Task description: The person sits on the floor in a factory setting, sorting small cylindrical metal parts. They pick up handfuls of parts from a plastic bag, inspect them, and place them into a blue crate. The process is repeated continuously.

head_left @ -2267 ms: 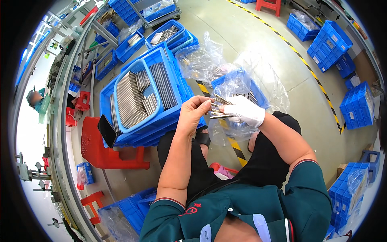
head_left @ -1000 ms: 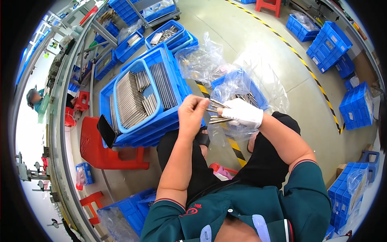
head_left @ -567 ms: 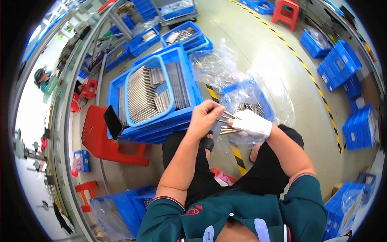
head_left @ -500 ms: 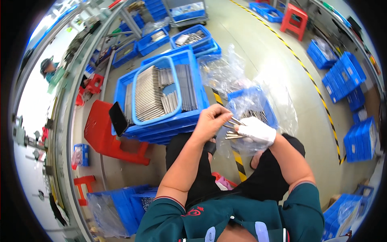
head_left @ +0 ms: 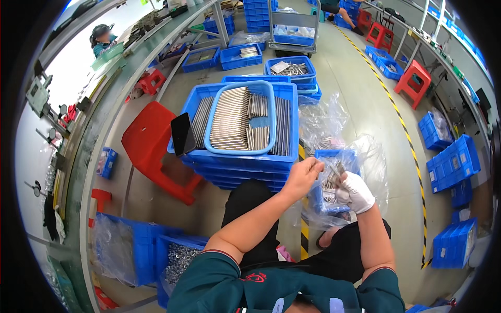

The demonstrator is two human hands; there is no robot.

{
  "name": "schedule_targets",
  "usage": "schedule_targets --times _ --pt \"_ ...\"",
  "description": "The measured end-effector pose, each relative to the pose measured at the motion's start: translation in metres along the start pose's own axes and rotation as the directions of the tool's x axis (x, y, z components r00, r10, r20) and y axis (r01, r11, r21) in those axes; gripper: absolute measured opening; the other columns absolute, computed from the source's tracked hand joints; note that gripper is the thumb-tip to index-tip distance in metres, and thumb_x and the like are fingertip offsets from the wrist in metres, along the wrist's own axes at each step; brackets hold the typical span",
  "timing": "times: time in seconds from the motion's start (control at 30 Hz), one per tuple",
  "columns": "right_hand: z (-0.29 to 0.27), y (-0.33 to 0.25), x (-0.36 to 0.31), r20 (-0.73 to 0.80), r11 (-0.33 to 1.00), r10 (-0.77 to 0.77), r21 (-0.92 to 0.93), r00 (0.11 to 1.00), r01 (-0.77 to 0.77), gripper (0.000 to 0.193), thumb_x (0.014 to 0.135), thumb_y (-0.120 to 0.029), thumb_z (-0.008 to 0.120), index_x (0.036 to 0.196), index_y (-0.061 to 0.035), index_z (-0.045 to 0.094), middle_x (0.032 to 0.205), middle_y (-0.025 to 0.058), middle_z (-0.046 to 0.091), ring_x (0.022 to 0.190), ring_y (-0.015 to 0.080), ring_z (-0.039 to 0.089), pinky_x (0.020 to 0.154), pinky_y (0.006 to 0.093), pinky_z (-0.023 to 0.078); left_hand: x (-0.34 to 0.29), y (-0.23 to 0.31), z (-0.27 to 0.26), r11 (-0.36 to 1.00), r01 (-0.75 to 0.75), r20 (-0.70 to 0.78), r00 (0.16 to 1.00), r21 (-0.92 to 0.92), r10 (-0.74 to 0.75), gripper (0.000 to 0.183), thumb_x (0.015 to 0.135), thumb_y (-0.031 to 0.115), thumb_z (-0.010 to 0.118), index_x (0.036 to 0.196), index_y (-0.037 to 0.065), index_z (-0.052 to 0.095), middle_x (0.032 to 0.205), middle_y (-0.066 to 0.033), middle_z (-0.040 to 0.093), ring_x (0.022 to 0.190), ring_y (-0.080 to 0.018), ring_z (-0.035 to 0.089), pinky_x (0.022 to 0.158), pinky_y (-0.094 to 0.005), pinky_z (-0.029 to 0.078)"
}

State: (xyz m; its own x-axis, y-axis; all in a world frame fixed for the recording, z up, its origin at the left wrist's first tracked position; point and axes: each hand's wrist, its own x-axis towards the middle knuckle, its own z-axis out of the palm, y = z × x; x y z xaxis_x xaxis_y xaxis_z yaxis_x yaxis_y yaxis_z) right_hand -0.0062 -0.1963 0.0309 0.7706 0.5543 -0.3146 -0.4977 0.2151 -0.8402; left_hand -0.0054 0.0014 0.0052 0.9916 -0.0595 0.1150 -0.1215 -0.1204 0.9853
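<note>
Right of the middle of the frame, we see the gloved right hand (head_left: 356, 194) with its fingers closed around a few thin metal rods (head_left: 340, 169), which point up from the grip and are blurred. Just beside it, nearer the middle, the bare left hand (head_left: 304, 177) has its thumb and fingers drawn close together near the rods; we cannot tell whether it grips one.

Beneath the hands we find a small blue crate (head_left: 318, 205) holding more loose rods, with a clear plastic bag (head_left: 373, 159) spread over and around it. Just above the middle of the frame, a light blue tub (head_left: 241, 151) full of neatly lined-up rods (head_left: 229, 122) sits in a large blue crate (head_left: 245, 161), with further rows on both sides of the tub. A black phone (head_left: 182, 134) leans at the crate's left corner, near a red stool (head_left: 148, 133). At the lower left we notice small metal pieces (head_left: 180, 261) in another container, and at the upper left a person (head_left: 100, 44) in a dark cap.
</note>
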Motion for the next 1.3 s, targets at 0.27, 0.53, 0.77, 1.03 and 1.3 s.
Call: schedule_targets --times 0.27,0.53,0.77,1.03,1.3 --pt "0.074 -0.047 0.036 0.091 0.992 0.048 -0.120 0.995 -0.037 0.011 0.089 -0.015 0.058 0.087 -0.0080 0.049 0.056 -0.0022 0.042 0.040 0.0044 0.033 0.037 0.0206 0.024 0.003 -0.032 0.004 0.993 0.070 0.123 0.989 0.098 -0.082 0.029 0.090 0.024 0.058 0.088 -0.004 0.062 0.069 -0.0110 0.059 0.061 -0.0166 0.055 0.058 -0.0322 0.045" --pt "0.176 -0.078 0.178 -0.055 0.803 -0.031 -0.596 0.998 -0.007 0.011 0.085 -0.012 0.057 0.081 -0.0107 0.047 0.059 -0.0013 0.046 0.042 0.0063 0.040 0.036 0.0229 0.028 0.000 -0.041 -0.001 0.982 -0.015 0.199 0.980 0.187 -0.023 0.030 0.086 0.026 0.058 0.092 -0.003 0.064 0.086 -0.0230 0.064 0.083 -0.0339 0.062 0.072 -0.0412 0.046" --pt "0.161 -0.048 0.333 -0.150 -0.160 -0.230 -0.969 0.962 -0.190 0.027 0.084 -0.019 0.049 0.100 -0.0046 0.066 0.096 0.0193 0.064 0.091 0.0339 0.062 0.077 0.0385 0.050 -0.005 -0.027 -0.008 0.996 -0.033 0.154 0.987 -0.079 0.044 0.037 0.082 0.031 0.061 0.102 -0.001 0.063 0.101 -0.0254 0.063 0.100 -0.0360 0.060 0.083 -0.0413 0.045" --pt "0.166 -0.033 0.374 -0.309 -0.117 -0.426 -0.913 0.851 -0.390 0.028 0.081 -0.015 0.053 0.100 -0.0026 0.069 0.108 0.0223 0.063 0.102 0.0370 0.061 0.085 0.0418 0.049 -0.005 -0.065 -0.004 0.905 -0.226 0.104 0.954 -0.361 0.280 0.049 0.078 0.033 0.068 0.117 0.006 0.056 0.124 -0.0193 0.053 0.118 -0.0301 0.047 0.095 -0.0395 0.039" --pt "0.197 -0.056 0.350 -0.321 -0.207 -0.235 -0.906 0.918 -0.369 0.028 0.082 -0.016 0.054 0.101 -0.0028 0.069 0.104 0.0201 0.066 0.096 0.0332 0.065 0.078 0.0439 0.052 -0.008 -0.036 -0.030 0.941 -0.231 0.094 0.961 -0.248 0.260 0.047 0.078 0.033 0.068 0.115 0.006 0.058 0.120 -0.0187 0.057 0.114 -0.0328 0.051 0.093 -0.0404 0.041"
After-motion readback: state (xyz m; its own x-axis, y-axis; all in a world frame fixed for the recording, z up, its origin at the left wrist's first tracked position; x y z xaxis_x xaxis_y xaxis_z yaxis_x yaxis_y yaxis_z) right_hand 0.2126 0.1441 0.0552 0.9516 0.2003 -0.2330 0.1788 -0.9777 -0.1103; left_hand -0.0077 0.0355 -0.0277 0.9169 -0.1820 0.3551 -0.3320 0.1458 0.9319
